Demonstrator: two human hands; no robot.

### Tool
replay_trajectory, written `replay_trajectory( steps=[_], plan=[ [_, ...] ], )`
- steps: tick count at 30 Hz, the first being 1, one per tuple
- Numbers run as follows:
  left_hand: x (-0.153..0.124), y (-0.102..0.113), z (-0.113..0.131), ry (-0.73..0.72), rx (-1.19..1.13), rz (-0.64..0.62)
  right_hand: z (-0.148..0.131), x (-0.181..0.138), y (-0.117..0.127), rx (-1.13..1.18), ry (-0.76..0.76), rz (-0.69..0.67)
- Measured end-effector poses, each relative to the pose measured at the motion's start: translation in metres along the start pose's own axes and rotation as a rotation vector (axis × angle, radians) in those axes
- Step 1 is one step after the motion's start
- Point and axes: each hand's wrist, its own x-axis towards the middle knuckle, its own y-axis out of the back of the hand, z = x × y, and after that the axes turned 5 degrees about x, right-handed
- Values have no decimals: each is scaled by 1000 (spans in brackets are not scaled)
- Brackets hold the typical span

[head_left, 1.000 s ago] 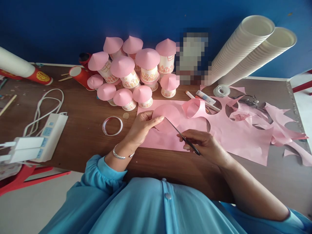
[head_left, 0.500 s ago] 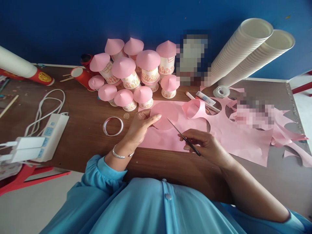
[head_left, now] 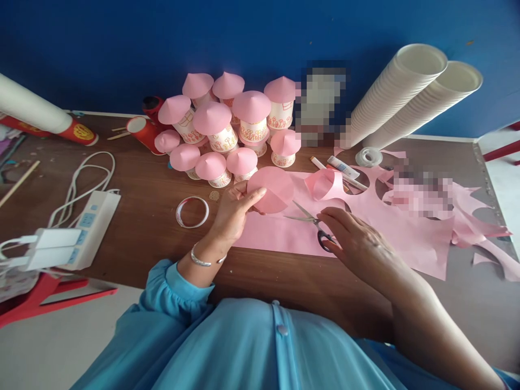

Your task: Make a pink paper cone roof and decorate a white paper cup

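Note:
My left hand (head_left: 232, 214) pinches the left edge of a pink paper disc (head_left: 276, 187) between thumb and fingers, holding it up over the table. A thin line, seemingly a slit, runs from the disc's middle to its lower right edge. My right hand (head_left: 359, 235) grips a pair of scissors (head_left: 312, 219) with dark handles. Their blades are spread, with the tips pointing left, just off the disc's lower right edge. Beneath both lies a large pink paper sheet (head_left: 280, 235). Behind my left hand stand several decorated paper cups with pink cone roofs (head_left: 212, 118).
Two tall stacks of white paper cups (head_left: 400, 92) lean at the back right. A tape roll (head_left: 369, 156), glue tube (head_left: 343, 167) and pink offcuts (head_left: 467, 216) lie nearer. Left are a tape ring (head_left: 179, 212), a power strip (head_left: 94, 227) and red cups (head_left: 142, 132).
The scissors have drawn back right from the disc and turned, and their blades now show spread. The disc has tilted slightly in my left hand, showing the line. The view has shifted a little.

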Motion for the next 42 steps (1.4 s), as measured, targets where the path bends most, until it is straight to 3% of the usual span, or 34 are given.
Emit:
replay_trajectory(
  steps=[5, 10, 13, 16, 18, 20, 24, 29, 31, 35, 39, 42],
  plan=[
    [-1, -1, 1, -2, 18, -22, 11, -10, 3, -4, -3, -91],
    [-5, -5, 1, -3, -9, -6, -3, -10, 5, -111, -107, 33],
    [-9, -14, -1, -42, -51, 18, -23, 3, 1, 380, -252, 205],
    [-17, -25, -4, -46, -69, 22, -40, 25, -10, 1073, -382, 188],
    [-22, -31, -5, -20, -52, 2, -44, 39, -17, 1345, -482, 199],
    [-26, -34, -7, 1, -38, -22, -44, 49, -22, 1472, -555, 255],
    [-25, -26, -5, 49, -14, -125, -34, 57, -19, 1483, -562, 265],
    [-6, -7, 6, 33, 146, -155, -22, 62, -4, 1325, -441, -22],
    [2, -4, 11, 0, 263, -214, -20, 66, -2, 1283, -390, -54],
    [10, -4, 18, -89, 454, -212, -18, 72, -7, 1271, -362, 82],
    [13, -8, 19, -126, 467, -115, -20, 72, -10, 1272, -319, 243],
    [16, -9, 19, -117, 482, -126, -22, 73, -9, 1225, -240, 336]
  ],
)
